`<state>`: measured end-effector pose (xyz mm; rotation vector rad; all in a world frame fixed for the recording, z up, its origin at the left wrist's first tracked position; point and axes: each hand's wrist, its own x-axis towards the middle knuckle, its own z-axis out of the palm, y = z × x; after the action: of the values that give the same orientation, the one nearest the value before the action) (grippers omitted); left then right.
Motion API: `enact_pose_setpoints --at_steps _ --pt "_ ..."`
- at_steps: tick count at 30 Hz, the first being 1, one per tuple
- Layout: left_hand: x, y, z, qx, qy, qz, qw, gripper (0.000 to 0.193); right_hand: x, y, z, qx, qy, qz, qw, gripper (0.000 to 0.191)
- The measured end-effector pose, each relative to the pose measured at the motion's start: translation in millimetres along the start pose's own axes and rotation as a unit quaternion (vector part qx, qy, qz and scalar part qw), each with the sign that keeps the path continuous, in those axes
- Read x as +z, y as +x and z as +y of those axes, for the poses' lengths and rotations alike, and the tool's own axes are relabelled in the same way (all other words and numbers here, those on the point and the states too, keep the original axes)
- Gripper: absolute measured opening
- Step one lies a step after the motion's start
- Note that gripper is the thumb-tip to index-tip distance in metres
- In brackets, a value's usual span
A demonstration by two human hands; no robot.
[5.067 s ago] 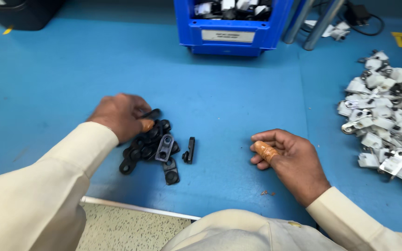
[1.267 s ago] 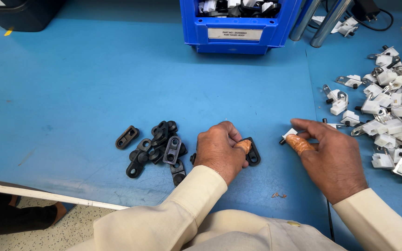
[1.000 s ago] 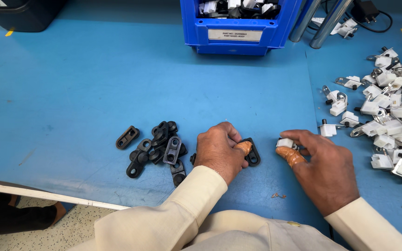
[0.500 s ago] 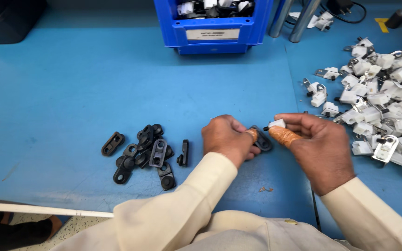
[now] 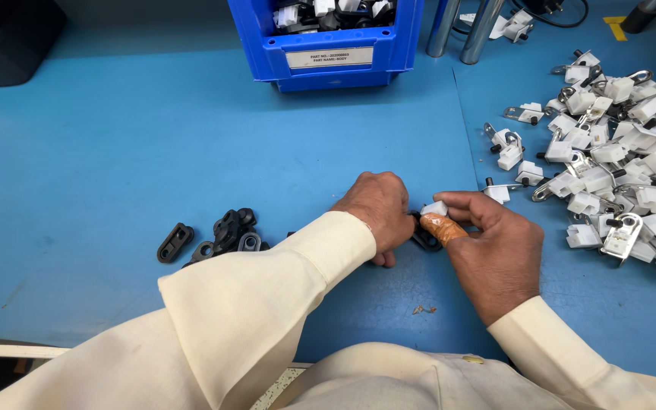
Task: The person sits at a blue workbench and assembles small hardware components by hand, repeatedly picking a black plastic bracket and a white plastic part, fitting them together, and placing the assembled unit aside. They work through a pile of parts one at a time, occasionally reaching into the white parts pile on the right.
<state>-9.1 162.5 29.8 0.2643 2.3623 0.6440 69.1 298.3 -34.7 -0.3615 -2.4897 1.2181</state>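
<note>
Right hand [image 5: 495, 254] pinched a small white part [image 5: 434, 208] between thumb and fingers, its index finger wrapped in orange tape, and held that part directly against a black part [image 5: 424, 237] lying on the blue bench [image 5: 115, 137]. Left hand [image 5: 377, 212] was curled knuckles-up just to the left of the black part, fingers bent down onto it and pinning it to the bench, though the grip itself was hidden under the hand. Both hands met over the black part, touching or nearly so. Cream sleeves [image 5: 267, 304] covered both forearms. Left of the black part, beyond the left sleeve, lay a small cluster of black pieces [image 5: 218, 235], one of them set a little apart at the cluster's far left edge. Right of the black part, well apart, spread a wide heap of white-and-metal parts [image 5: 616, 152], its nearest pieces lying loose just beyond the right hand. Beyond the black part, at the far edge of the bench, stood a blue bin [image 5: 328, 45] holding mixed black and white pieces, with two metal posts [image 5: 461, 26] beside it.
</note>
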Motion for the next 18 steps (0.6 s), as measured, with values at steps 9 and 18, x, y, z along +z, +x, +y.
enact_pose_setpoints --at_steps 9,18 --pt "5.2 3.7 -6.5 -0.058 -0.186 0.01 0.981 0.02 -2.9 1.8 5.6 -0.203 -0.064 -0.026 0.977 0.039" --pt "1.5 -0.1 9.9 -0.058 0.052 0.047 0.996 0.017 -13.8 23.3 -11.7 -0.157 -0.152 -0.152 0.964 0.025"
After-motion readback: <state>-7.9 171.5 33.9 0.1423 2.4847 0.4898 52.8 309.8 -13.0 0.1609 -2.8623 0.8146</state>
